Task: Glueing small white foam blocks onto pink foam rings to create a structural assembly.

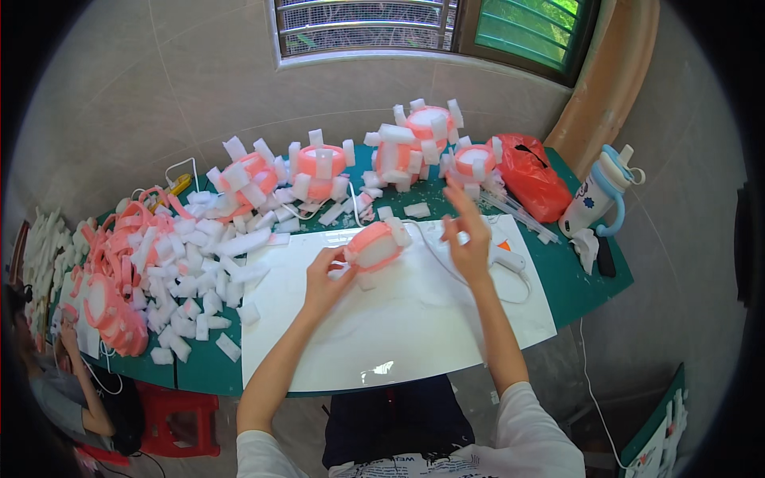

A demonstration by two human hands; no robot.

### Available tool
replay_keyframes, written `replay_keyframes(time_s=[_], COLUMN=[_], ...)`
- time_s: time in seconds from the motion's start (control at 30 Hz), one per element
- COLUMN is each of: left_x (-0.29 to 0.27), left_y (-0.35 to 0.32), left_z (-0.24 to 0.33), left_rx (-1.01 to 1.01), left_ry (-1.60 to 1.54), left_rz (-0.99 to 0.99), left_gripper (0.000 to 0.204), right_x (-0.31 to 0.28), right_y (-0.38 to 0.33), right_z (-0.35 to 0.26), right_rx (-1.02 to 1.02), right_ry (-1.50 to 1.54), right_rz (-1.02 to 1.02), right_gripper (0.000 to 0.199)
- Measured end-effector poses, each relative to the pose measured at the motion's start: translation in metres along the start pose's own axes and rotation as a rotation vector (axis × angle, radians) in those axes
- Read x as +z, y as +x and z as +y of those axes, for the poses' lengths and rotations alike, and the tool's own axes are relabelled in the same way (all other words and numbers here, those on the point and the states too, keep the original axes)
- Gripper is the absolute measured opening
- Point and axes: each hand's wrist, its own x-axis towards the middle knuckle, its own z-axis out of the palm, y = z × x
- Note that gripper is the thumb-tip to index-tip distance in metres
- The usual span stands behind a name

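My left hand [324, 280] is closed on the left side of a pink foam ring [373, 245] with a white middle. A white foam block [398, 233] sits at the ring's upper right edge. The ring is held over a glossy white board [406, 334]. My right hand [468, 243] is raised to the right of the ring, fingers apart, with nothing visible in it. Beside that hand a white glue gun [507, 260] with an orange part lies on the board, its cord looping round it.
Pink rings studded with white blocks [320, 163] stand along the back of the green table [594, 283]. Loose foam blocks [187, 279] and pink foam strips [111, 247] pile up left. A red bag [530, 179], clear sticks [522, 217] and bottle [596, 191] stand right. A co-worker [68, 398] sits left.
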Motion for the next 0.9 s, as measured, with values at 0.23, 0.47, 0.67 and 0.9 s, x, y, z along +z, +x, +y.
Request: replay_keyframes(time_s=[0.23,0.47,0.67,0.9], left_x=[-0.014,-0.017,-0.018,-0.019], left_y=[0.006,0.007,0.003,0.006], left_z=[0.004,0.013,0.014,0.014], left_rx=[0.201,0.21,0.158,0.109], left_ry=[0.136,0.088,0.025,-0.076], left_rz=[0.11,0.123,0.157,0.243], left_gripper=[0.032,0.037,0.032,0.024], right_x=[-0.09,-0.116,-0.104,-0.089], right_y=[-0.036,-0.068,-0.059,-0.068], right_z=[0.049,0.074,0.068,0.043], right_rx=[0.129,0.474,0.368,0.212], right_ry=[-0.779,-0.916,-0.936,-0.499], right_rz=[-0.214,-0.467,-0.461,-0.257], right_gripper=[0.062,0.066,0.05,0.038])
